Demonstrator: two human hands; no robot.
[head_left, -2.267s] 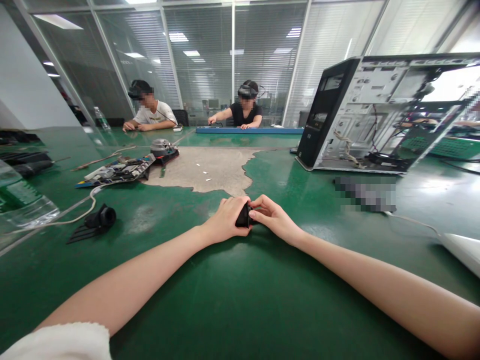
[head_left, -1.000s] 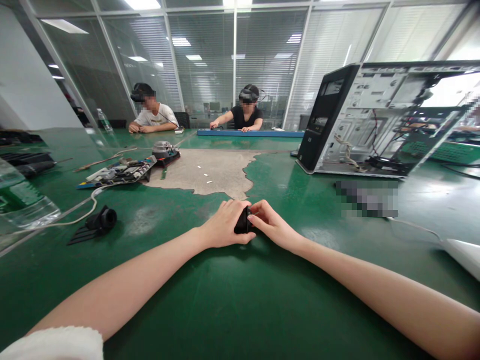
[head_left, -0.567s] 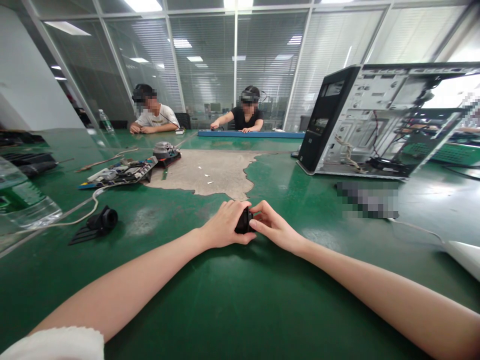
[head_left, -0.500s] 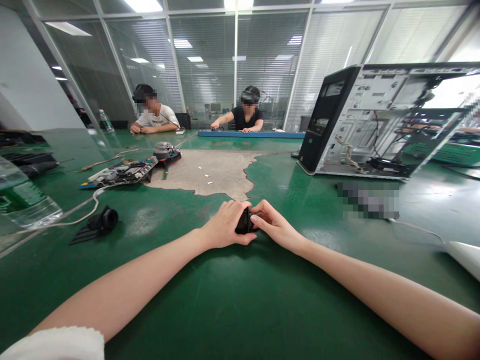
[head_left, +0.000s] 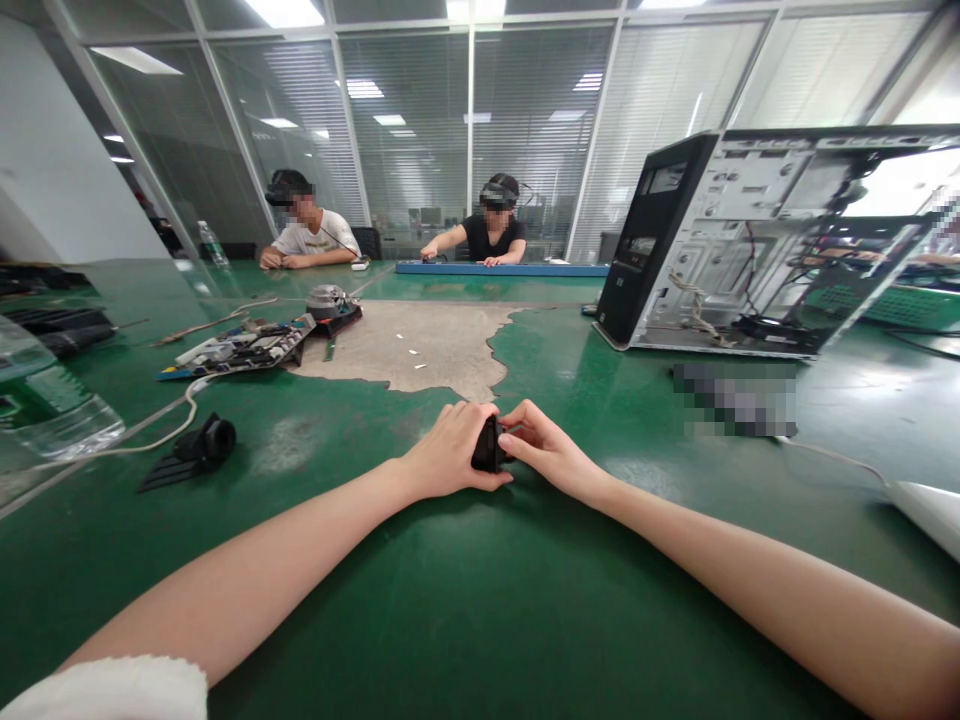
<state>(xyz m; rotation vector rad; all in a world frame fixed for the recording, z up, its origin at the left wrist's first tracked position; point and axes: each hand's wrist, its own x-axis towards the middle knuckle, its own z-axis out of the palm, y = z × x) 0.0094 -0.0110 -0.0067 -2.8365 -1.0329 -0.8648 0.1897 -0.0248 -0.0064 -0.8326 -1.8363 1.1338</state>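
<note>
A small black plastic part [head_left: 487, 446] is held between both hands, just above or on the green table [head_left: 480, 600]; its exact kind is mostly hidden by fingers. My left hand [head_left: 454, 450] wraps round it from the left, thumb below and fingers over the top. From the right, my right hand [head_left: 551, 450] pinches its right side between thumb and bent fingers. Left of my hands lies another black plastic piece [head_left: 202, 440] with a round opening and a flat slatted end.
An open computer case [head_left: 675, 250] stands at right. At left are a circuit board [head_left: 240, 345], a cooler fan [head_left: 330, 305], a cable [head_left: 191, 400] and a water bottle [head_left: 52, 400]. A bare patch [head_left: 420, 340] marks the tabletop. Two people sit across the table.
Almost nothing differs. Both hands keep their grip on the black plastic part, with only a tiny shift of the fingers.
</note>
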